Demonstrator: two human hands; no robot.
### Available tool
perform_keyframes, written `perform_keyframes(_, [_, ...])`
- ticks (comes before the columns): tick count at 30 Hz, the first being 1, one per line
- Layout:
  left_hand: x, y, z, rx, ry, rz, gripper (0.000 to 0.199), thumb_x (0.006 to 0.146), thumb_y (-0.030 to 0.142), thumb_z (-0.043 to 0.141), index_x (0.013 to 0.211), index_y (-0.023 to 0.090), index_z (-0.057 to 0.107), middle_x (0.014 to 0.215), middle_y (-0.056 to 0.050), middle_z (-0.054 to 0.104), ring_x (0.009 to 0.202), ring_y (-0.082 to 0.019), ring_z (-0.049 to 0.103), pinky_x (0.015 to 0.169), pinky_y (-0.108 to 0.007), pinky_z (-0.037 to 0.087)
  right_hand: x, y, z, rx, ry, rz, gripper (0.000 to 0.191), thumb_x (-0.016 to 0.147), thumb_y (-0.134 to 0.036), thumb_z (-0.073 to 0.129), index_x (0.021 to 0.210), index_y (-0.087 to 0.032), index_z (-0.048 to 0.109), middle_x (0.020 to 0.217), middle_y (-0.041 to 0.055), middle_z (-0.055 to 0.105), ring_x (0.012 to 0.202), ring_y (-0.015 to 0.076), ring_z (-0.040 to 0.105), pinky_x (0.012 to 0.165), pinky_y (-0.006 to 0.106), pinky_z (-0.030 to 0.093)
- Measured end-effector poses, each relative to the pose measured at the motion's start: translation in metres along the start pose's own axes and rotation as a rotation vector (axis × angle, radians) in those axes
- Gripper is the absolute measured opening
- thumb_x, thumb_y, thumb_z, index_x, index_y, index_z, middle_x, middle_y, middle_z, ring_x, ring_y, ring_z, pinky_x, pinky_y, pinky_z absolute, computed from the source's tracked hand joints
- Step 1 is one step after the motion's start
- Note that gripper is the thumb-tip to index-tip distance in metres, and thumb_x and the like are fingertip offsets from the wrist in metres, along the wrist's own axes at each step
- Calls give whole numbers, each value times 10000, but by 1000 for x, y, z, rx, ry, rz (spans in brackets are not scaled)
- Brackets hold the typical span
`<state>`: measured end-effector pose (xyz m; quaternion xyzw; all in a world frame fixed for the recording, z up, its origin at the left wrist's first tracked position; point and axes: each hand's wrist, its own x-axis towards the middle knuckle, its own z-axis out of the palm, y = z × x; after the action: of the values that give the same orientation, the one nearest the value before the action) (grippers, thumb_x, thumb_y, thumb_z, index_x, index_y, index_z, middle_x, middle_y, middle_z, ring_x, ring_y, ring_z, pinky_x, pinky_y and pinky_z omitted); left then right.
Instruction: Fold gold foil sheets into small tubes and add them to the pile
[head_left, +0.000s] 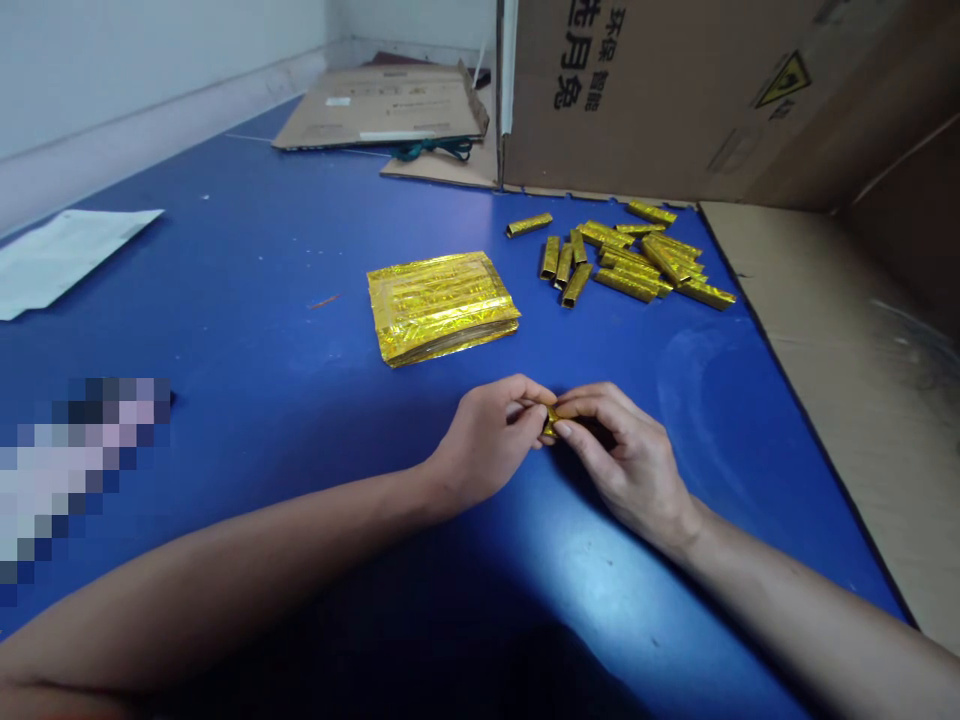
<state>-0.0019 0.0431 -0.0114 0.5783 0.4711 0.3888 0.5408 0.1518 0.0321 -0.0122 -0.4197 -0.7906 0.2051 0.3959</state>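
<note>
Between my two hands is a small piece of gold foil paper [551, 422], mostly hidden by the fingers. My left hand [499, 435] pinches its left side with thumb and fingers. On the other side, my right hand [630, 450] grips it between thumb and forefinger. Just beyond the hands lies a flat stack of gold foil paper sheets [442, 300] on the blue table [285, 390]. Farther right rests a loose pile of folded gold foil paper tubes [630, 270], with several lying apart from the heap.
A printed cardboard box [660, 100] stands at the back right, with a brown cardboard flap [847, 350] along the right edge. Flattened cardboard [382, 105] and a teal ribbon [435, 149] lie at the back. A pale sheet [67, 255] and a blurred-out item [82, 450] sit at left.
</note>
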Motion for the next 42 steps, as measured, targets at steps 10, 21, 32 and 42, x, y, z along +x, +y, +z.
perform_keyframes(10, [1, -1, -1, 143, 28, 78, 122, 720, 154, 537, 829, 147, 592, 693, 0, 627, 621, -93, 590, 589, -198, 482, 0, 2, 1, -17, 19, 55, 85, 827, -172, 504, 854, -210, 574, 810, 35, 604, 764, 151, 574, 684, 299, 474])
perform_keyframes(21, [5, -6, -4, 245, 147, 117, 142, 707, 184, 574, 842, 153, 543, 743, 3, 577, 631, -90, 539, 611, -219, 462, 0, 1, 1, -59, 37, 88, 105, 828, -194, 517, 882, -192, 607, 801, 44, 620, 739, 149, 579, 675, 289, 473])
perform_keyframes(32, [8, -2, -8, 321, 83, 117, 80, 724, 174, 530, 677, 154, 592, 624, 22, 568, 560, -81, 503, 553, -200, 404, -3, 3, 0, -46, 16, 30, 151, 826, -236, 519, 962, -209, 579, 860, 53, 621, 800, 170, 577, 719, 329, 479])
perform_keyframes(42, [12, 1, -7, -19, 85, 36, 48, 723, 179, 537, 715, 133, 547, 604, 5, 599, 543, -78, 578, 527, -190, 492, 1, 7, 0, 322, -98, 422, 327, 854, -388, 456, 1041, -167, 606, 670, 4, 605, 491, 96, 502, 434, 220, 417])
